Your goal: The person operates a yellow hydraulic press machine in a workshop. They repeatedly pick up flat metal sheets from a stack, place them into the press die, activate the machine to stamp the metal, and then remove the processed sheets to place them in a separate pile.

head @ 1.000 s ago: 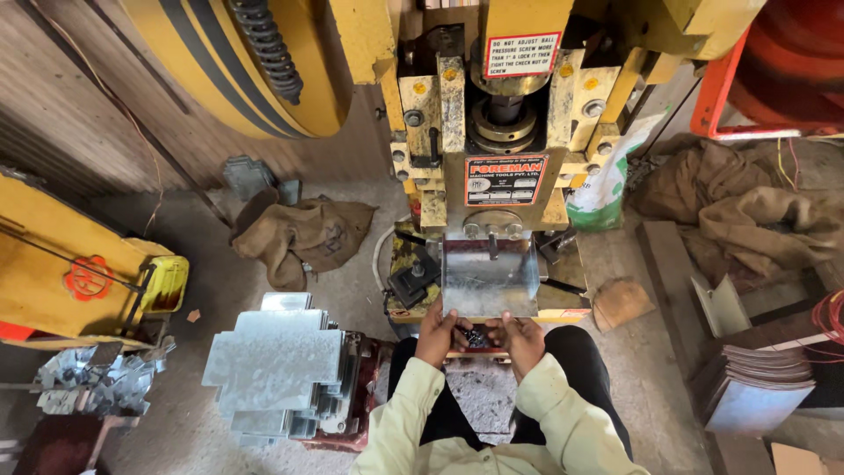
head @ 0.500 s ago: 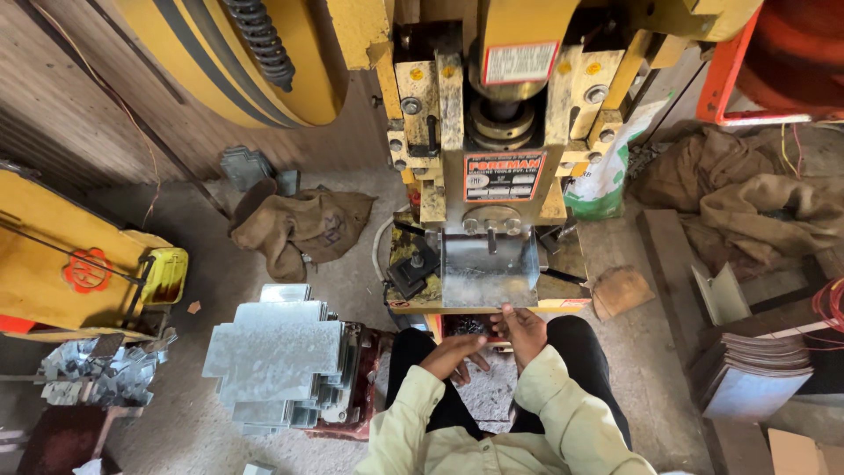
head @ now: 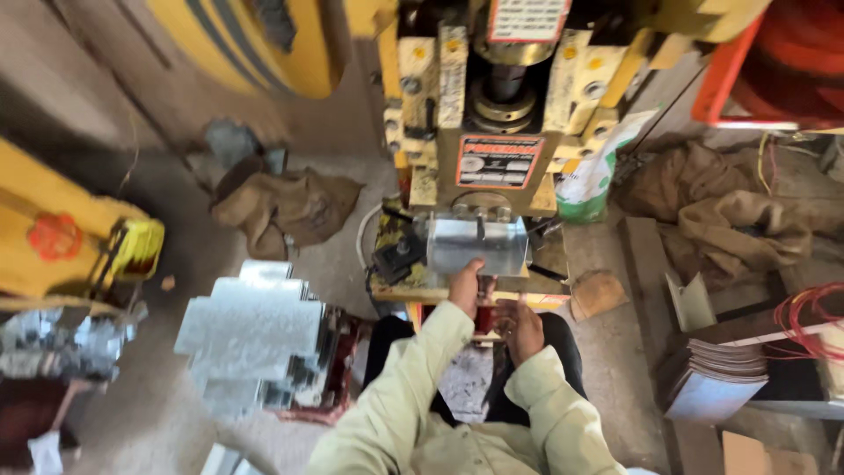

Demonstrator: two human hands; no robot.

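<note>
We sit facing a yellow press (head: 492, 114), knees close to its bed. Our left hand (head: 466, 286) reaches forward and touches the lower edge of a shiny metal sheet (head: 477, 244), which lies flat on the press bed just under the ram; the fingers curl at that edge, but we cannot tell whether they grip the sheet or only press against it. Our right hand (head: 519, 327) hangs lower, near the front edge of the bed, fingers loosely bent, and we cannot tell if it has hold of anything.

On the floor at our left stands a stack of cut metal blanks (head: 251, 330), just beside our left knee. Beyond it lies a brown sack (head: 286, 211). At our right, near the floor's far side, more sacking (head: 721, 211) is heaped, and a pile of thin plates (head: 712, 383) sits below a coil of red wire (head: 813, 321).
</note>
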